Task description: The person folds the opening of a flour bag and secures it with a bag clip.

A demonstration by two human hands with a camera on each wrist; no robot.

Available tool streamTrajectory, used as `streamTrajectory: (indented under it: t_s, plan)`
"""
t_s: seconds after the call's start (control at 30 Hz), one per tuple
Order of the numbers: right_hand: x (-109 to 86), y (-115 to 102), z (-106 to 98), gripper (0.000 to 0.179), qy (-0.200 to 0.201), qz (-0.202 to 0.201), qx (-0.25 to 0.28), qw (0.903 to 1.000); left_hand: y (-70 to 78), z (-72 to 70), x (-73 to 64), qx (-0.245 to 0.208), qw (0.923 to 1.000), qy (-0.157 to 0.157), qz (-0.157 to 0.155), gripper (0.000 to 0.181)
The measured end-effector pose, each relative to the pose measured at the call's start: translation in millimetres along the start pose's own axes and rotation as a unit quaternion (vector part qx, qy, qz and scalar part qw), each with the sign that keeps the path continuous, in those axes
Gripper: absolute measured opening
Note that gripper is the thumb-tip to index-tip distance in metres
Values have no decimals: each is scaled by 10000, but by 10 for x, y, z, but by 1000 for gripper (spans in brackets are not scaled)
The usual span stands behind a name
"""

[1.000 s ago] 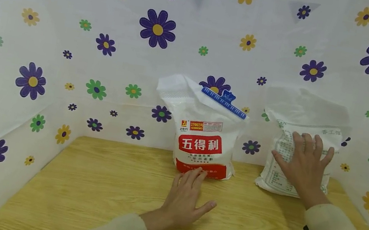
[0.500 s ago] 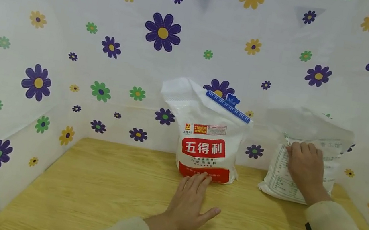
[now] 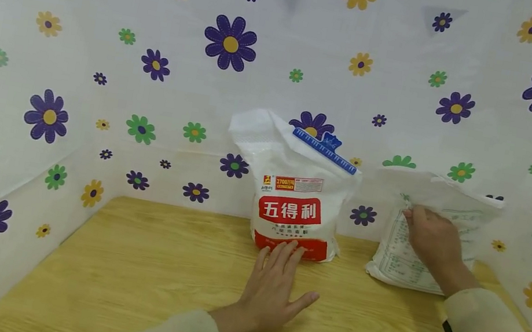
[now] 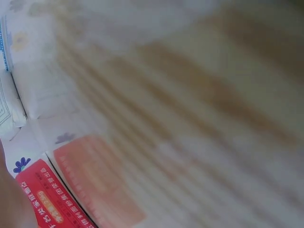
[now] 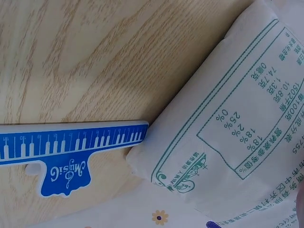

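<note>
A white flour bag (image 3: 305, 167) with red labels stands upright at the back middle, a blue piano-key clip (image 3: 324, 150) across its folded top corner. My left hand (image 3: 269, 290) has its fingers straight, the tips right at the bag's lower red band. At the right stands a second white bag (image 3: 395, 258) with green print and a nutrition table. My right hand (image 3: 435, 241) has curled fingers and pinches its front, below the loose top. In the left wrist view, a blurred shape covers much of the frame beside the red label (image 4: 50, 199).
In the right wrist view, a blue clip marked Music (image 5: 71, 152) appears against the wood beside the green-printed bag. The wooden table (image 3: 164, 266) meets a white flower-print sheet (image 3: 179, 87) along its back and sides.
My right hand, earlier spread over the right bag's front, has curled its fingers on it. That bag's top has come down lower. My left hand stays nearly the same.
</note>
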State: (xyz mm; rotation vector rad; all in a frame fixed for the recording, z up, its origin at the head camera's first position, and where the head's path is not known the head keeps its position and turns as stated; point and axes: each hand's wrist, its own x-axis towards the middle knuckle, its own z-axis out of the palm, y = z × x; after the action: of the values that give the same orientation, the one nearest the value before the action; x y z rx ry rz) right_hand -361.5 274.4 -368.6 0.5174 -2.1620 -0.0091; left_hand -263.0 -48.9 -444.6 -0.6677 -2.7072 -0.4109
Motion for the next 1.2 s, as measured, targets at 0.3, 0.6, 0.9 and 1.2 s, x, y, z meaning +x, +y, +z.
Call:
streamTrajectory:
  t_s: [0.3, 0.6, 0.9, 1.2]
  plan:
    - [-26, -67, 31, 48, 241, -163, 128, 9995, 112, 18, 40, 26, 10000, 14, 77, 82]
    - [-35, -111, -5, 29, 35, -29, 113, 9999, 130, 25, 81, 35, 10000, 34, -51, 83]
    - [-33, -189, -25, 55, 401, -398, 160, 9983, 117, 17, 142, -4, 9998, 180, -114, 84]
    - [-68, -273, -35, 52, 400, -452, 239, 9979, 165, 36, 147, 122, 9999, -41, 32, 84]
